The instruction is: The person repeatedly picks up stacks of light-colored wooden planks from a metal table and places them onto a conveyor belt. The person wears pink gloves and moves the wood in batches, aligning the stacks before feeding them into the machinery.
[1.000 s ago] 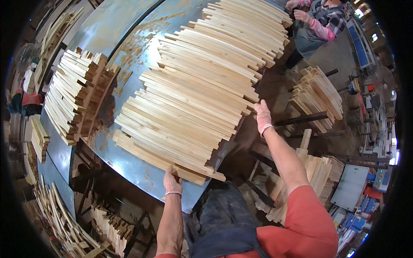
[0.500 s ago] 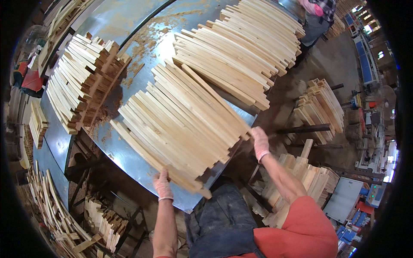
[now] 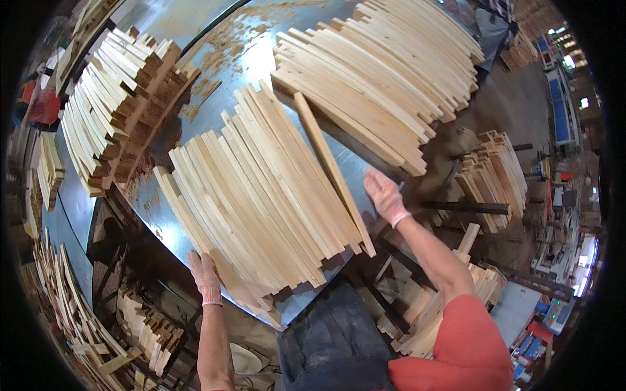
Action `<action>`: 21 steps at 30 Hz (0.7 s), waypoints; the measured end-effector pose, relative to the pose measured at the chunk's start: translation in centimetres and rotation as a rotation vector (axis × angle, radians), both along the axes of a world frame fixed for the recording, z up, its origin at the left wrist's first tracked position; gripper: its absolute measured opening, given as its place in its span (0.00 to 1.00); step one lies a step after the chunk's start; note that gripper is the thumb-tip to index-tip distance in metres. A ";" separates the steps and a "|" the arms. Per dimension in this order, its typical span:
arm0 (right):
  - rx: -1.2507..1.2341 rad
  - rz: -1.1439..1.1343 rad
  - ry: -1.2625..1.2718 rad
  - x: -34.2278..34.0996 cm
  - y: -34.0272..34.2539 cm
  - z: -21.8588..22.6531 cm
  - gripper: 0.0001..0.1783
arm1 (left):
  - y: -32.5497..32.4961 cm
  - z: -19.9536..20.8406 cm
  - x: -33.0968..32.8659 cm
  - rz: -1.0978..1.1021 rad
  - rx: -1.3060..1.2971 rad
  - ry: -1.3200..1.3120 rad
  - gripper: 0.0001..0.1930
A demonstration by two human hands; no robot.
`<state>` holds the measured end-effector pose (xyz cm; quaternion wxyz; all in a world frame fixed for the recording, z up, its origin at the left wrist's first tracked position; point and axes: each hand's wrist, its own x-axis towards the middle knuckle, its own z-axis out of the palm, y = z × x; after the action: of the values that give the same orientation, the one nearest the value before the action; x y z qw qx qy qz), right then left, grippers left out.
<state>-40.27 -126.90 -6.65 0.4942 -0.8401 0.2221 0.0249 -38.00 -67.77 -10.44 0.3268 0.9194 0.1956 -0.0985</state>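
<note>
Pale wooden slats [image 3: 261, 195] lay fanned in a loose batch on the near part of a round metal table [image 3: 215, 85], their near ends reaching out to its edge in front of the person. Both hands wore thin gloves. The left hand [image 3: 206, 277] was pressed flat, fingers spread, against the near left corner of the batch at the table's rim; it touched the slat ends without closing round any of them. The right hand [image 3: 385, 195] sat at the right side of the batch, just beside a single slat [image 3: 332, 169] that lay tilted across the others; the fingers were bent loosely downward, and whether they gripped anything could not be told. Beyond the batch, a larger stack [image 3: 385, 78] covered the far right of the table, apart from the near batch except where the tilted slat reached up to it. A third pile [image 3: 111, 104], stacked crosswise in layers, stood at the table's left. Wood chips [image 3: 228, 45] were scattered on the bare metal between the piles. More slat bundles [image 3: 495, 176] rested below the table to the right, and others [image 3: 143, 326] lay low on the left.
</note>
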 end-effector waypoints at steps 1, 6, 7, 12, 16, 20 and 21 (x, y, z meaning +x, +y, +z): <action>0.051 -0.039 -0.077 2.5 -0.6 -1.5 0.31 | 0.2 -0.5 1.0 -0.012 -0.033 0.089 0.42; -0.238 0.090 -0.530 12.0 1.7 -7.5 0.32 | -0.6 -2.3 4.1 0.021 -0.086 0.026 0.44; -0.099 0.139 -0.359 13.5 4.9 -6.6 0.33 | 0.0 -2.5 4.0 0.043 -0.086 0.053 0.44; 0.508 -0.053 -0.149 14.7 8.6 -3.4 0.40 | 0.4 -3.0 2.2 0.396 -0.677 0.012 0.41; 0.585 -0.181 0.011 14.0 9.4 -0.9 0.47 | -2.3 2.2 2.5 0.494 -1.020 0.028 0.36; 0.889 -0.051 0.220 12.4 9.5 0.2 0.44 | -2.8 5.7 2.5 0.505 -1.185 0.080 0.35; 0.872 -0.048 0.223 11.8 9.5 0.4 0.42 | -2.1 4.8 2.1 0.516 -1.222 0.111 0.34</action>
<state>-28.49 -117.44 -6.30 0.7756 -0.5401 0.2620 0.1953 -35.86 -69.86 -5.66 0.7917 0.4860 0.3351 -0.1575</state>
